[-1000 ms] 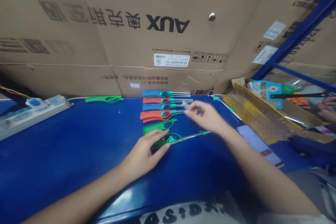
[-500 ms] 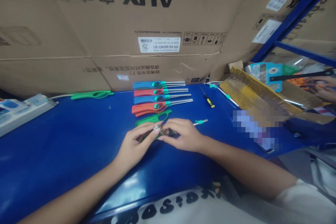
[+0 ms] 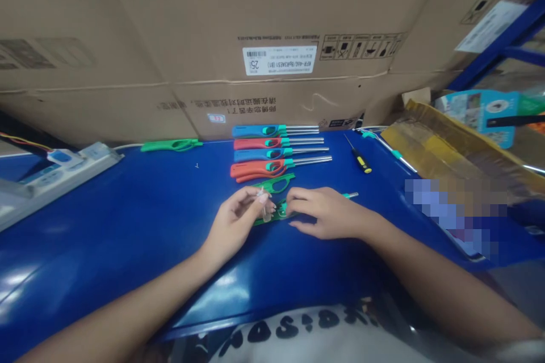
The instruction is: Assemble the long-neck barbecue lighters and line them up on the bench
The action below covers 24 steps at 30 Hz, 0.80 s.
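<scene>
Between the thumb and fingers of my left hand is a small clear plastic lighter fuel tank with a whitish top, held upright. Just to its right, my right hand has its fingers curled over an open green lighter casing lying on the table. A teal part shows in this casing by my right fingertips. Beyond the hand the metal lighter tube sticks out to the right. Another green casing half lies just behind, partly covered by my left hand.
Several red and blue gas lighters lie in a row behind my hands. A green casing piece and a white power strip are left. To the right are a screwdriver, a loose lighter tube and a cardboard box.
My hands have moved apart. The clear fuel tank now shows upright in my left hand, while my right hand has shifted right over the casing. The whole view has also turned slightly.
</scene>
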Each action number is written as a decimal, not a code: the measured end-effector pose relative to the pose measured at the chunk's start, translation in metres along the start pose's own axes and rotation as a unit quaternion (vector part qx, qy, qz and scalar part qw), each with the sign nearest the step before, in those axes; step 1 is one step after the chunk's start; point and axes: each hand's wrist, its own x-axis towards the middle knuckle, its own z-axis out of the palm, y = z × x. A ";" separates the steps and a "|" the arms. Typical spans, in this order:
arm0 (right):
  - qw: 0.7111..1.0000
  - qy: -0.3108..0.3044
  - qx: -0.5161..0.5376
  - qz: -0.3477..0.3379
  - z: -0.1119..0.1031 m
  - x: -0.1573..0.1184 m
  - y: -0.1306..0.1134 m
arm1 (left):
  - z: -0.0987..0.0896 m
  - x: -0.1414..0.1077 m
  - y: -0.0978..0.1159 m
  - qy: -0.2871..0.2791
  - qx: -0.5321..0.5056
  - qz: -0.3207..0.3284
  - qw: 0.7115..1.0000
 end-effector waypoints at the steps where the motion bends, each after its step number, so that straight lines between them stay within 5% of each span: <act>1: 1.000 -0.011 0.001 0.003 0.001 0.001 0.000 | 0.000 0.000 0.000 0.001 0.004 -0.001 1.000; 15: 0.952 0.070 0.289 0.074 0.012 0.008 0.013 | -0.003 0.005 -0.008 -0.026 0.024 -0.023 0.999; 24: 0.951 0.060 0.296 0.062 0.018 0.009 0.012 | -0.007 0.005 -0.011 -0.051 0.109 0.007 0.993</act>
